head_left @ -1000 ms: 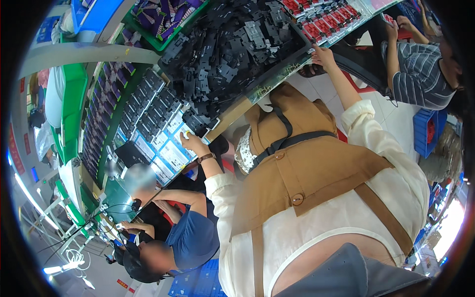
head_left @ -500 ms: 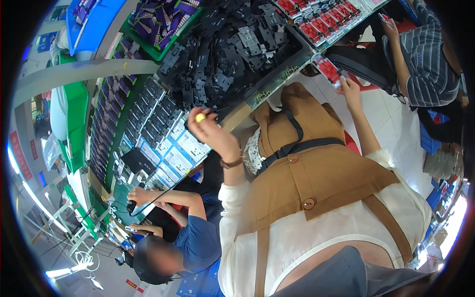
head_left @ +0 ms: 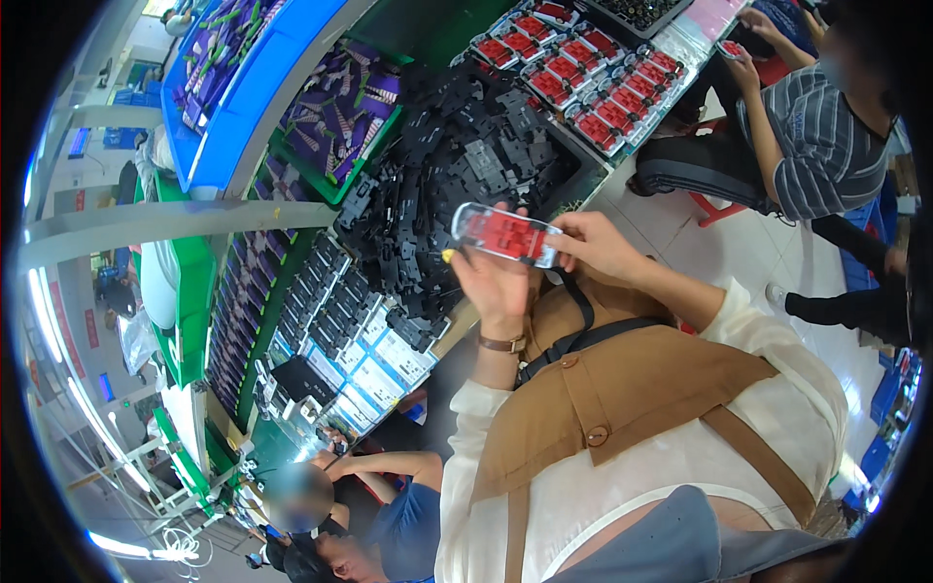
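A red-and-white car-shaped assembly (head_left: 501,235) is held up in front of my body, tilted, its narrow end pointing left. My right hand (head_left: 604,251) pinches its right end between thumb and fingers. Beneath and behind it is my left hand (head_left: 494,287), gripping it from below with the fingertips showing past its upper edge. A yellow finger cot (head_left: 448,256) covers a digit of my left hand. Just beyond my hands lies a heap of flat black plastic parts (head_left: 423,185) in a dark tray.
Rows of similar red assemblies (head_left: 622,107) stand at the far right of the bench. Purple striped parts fill a green crate (head_left: 335,126) and a blue bin (head_left: 219,68). Black parts on printed sheets (head_left: 364,355) lie left. Co-workers sit at left (head_left: 413,515) and right (head_left: 821,146).
My right hand has brought the red-and-white assembly leftward in front of me. My left hand, earlier raised beside the black parts, has moved right and taken hold of the assembly too.
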### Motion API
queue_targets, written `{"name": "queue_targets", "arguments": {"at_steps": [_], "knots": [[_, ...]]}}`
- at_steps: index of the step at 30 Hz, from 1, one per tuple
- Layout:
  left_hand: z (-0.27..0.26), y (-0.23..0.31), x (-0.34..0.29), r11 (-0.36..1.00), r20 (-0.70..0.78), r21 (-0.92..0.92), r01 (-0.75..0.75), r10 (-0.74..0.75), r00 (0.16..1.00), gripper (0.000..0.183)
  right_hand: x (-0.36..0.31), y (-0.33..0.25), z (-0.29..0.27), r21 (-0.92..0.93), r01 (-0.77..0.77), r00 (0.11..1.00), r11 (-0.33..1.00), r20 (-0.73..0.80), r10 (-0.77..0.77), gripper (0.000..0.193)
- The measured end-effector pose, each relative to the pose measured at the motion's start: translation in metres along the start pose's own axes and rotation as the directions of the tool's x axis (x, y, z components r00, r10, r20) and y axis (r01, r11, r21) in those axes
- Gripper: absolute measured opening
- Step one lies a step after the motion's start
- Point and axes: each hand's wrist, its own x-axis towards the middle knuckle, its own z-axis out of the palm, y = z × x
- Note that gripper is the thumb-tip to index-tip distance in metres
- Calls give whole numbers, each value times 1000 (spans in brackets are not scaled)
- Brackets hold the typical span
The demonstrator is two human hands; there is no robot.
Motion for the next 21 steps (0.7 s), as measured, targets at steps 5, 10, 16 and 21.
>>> {"name": "queue_targets", "arguments": {"at_steps": [5,10,16,21], "knots": [[3,17,1,994,-122,107,15,-2,992,71,75,-9,-49,-674,282,790,683,-240,-564,30],[0,13,7,967,412,5,253,-233,881,65,157,1,-89,-812,33,716,582,-387,-581,54],[-17,9,12,979,-13,166,118,-117,993,64,178,25,-80,-703,93,736,705,-428,-524,33],[-20,-4,25,957,39,212,198,-211,977,62,157,10,-80,-524,240,816,817,-348,-462,22]]}}
